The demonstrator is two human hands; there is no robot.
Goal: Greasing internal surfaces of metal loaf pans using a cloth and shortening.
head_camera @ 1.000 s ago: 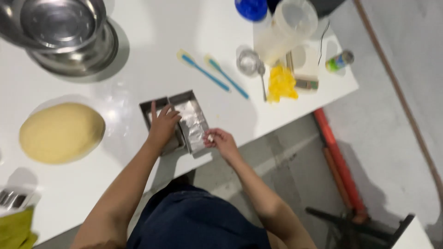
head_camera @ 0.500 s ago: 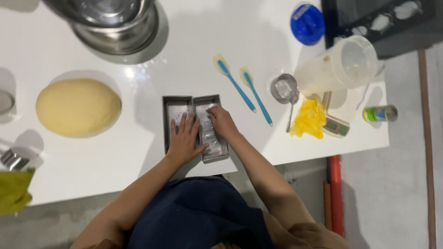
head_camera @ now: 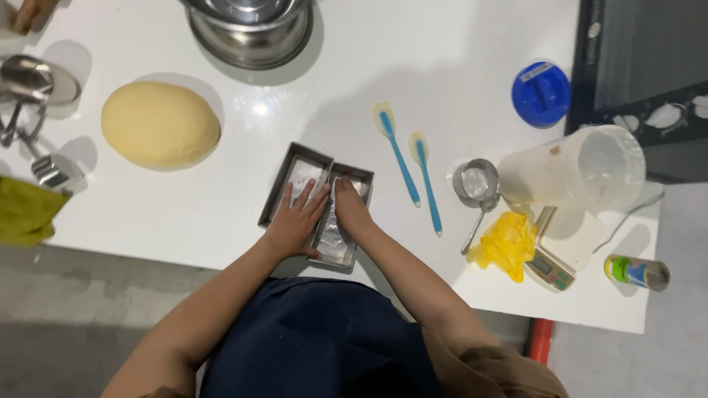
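Note:
Two rectangular metal loaf pans sit side by side near the table's front edge. My left hand (head_camera: 293, 221) lies flat with fingers spread over the left pan (head_camera: 295, 171). My right hand (head_camera: 351, 210) presses down inside the right pan (head_camera: 339, 247), which is lined with silvery foil. Neither hand grips anything. A large ball of yellow dough (head_camera: 160, 125) rests on the white table (head_camera: 442, 66) to the left of the pans.
Two blue-handled spatulas (head_camera: 409, 166) lie right of the pans, then a metal measuring cup (head_camera: 476, 183), yellow gloves (head_camera: 507, 243), a small scale (head_camera: 564, 247), a clear jug (head_camera: 579, 171) and a blue lid (head_camera: 541, 93). Steel bowls (head_camera: 249, 26) stand at the back. A yellow cloth (head_camera: 26, 210) lies far left.
My right hand moved from the pan's right edge into the right pan and now presses the foil. My left hand stays on the left pan. The view shifted right.

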